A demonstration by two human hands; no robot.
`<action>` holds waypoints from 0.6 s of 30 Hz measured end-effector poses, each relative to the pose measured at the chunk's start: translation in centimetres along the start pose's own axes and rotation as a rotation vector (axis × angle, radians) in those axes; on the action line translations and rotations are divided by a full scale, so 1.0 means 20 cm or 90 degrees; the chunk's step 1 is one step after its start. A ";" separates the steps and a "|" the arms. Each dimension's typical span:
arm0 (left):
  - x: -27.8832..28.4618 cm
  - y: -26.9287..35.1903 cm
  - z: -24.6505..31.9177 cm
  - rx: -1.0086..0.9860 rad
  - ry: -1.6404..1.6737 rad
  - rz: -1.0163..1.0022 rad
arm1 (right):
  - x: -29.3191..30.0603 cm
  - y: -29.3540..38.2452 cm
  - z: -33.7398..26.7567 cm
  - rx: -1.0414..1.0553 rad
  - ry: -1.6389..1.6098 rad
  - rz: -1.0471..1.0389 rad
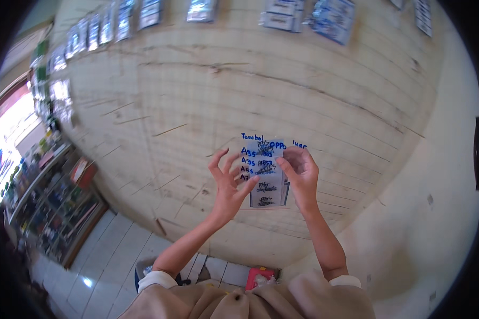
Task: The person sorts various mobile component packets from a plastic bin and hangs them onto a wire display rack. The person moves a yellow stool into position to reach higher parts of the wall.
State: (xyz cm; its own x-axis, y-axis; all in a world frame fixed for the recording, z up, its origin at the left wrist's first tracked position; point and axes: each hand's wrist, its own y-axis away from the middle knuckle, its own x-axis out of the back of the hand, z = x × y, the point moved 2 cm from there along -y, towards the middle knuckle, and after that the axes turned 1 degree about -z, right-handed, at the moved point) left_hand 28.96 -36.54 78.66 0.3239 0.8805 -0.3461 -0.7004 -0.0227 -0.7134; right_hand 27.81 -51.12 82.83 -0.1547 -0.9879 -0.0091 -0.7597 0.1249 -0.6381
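A clear plastic packet (266, 191) with handwriting on it hangs upright in front of the wall. My right hand (303, 171) pinches its right edge, thumb in front and fingers curled behind. At the left edge is my left hand (227, 187), fingers spread and bent. Its thumb tip overlaps the packet in the view; whether it touches cannot be told. Blue writing shows along the packet's top and left side, dark scribbles down its middle.
Packets (201, 10) hang in a row high on the pale wall (175, 91), where thin rods stick out. A glass display case (60, 207) stands on the left with a red box (83, 172) beside it. Below are a tiled floor (115, 239) and a red container (259, 276).
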 end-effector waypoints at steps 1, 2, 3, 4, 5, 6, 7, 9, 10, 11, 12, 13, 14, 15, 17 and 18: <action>-0.08 -0.06 0.00 -0.004 0.020 -0.023 | 0.06 0.00 -0.05 0.010 0.025 0.018; -0.15 -0.12 0.01 -0.034 -0.019 -0.089 | 0.13 -0.01 -0.10 0.020 0.047 0.033; -0.23 -0.17 0.03 -0.069 -0.058 -0.154 | 0.18 -0.02 -0.14 0.036 0.060 0.052; -0.31 -0.22 0.02 -0.069 -0.079 -0.194 | 0.25 -0.03 -0.18 0.066 0.049 0.071; -0.38 -0.26 0.02 -0.081 -0.066 -0.214 | 0.30 -0.03 -0.23 0.096 0.033 0.086; -0.45 -0.30 0.03 -0.135 -0.109 -0.227 | 0.33 -0.04 -0.28 0.114 0.043 0.101; -0.51 -0.34 0.04 -0.190 -0.156 -0.236 | 0.36 -0.05 -0.36 0.183 0.032 0.125; -0.65 -0.41 0.11 -0.224 -0.065 -0.234 | 0.42 -0.08 -0.49 0.269 0.038 0.161; -0.70 -0.44 0.14 -0.242 -0.112 -0.233 | 0.45 -0.11 -0.55 0.325 0.066 0.181; -0.76 -0.45 0.18 -0.254 -0.156 -0.232 | 0.48 -0.12 -0.61 0.377 0.099 0.203; -0.84 -0.48 0.24 -0.228 -0.105 -0.239 | 0.53 -0.15 -0.67 0.432 0.159 0.205; -0.89 -0.53 0.26 -0.237 -0.102 -0.248 | 0.58 -0.19 -0.72 0.442 0.159 0.213; -0.95 -0.59 0.30 -0.276 -0.073 -0.265 | 0.62 -0.23 -0.81 0.416 0.261 0.190; -1.01 -0.66 0.35 -0.315 -0.045 -0.281 | 0.65 -0.27 -0.89 0.387 0.362 0.169; -1.13 -0.79 0.41 -0.385 -0.030 -0.282 | 0.68 -0.39 -1.02 0.426 0.340 0.183; -1.20 -0.86 0.46 -0.444 -0.018 -0.276 | 0.71 -0.44 -1.10 0.452 0.317 0.192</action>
State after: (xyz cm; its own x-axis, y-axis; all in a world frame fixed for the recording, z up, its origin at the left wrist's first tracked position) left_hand 27.46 -52.91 104.81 0.4526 0.8899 0.0563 0.0422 0.0416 -0.9982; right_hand 18.48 -64.15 105.20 -0.6626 -0.7486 -0.0241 -0.1019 0.1220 -0.9873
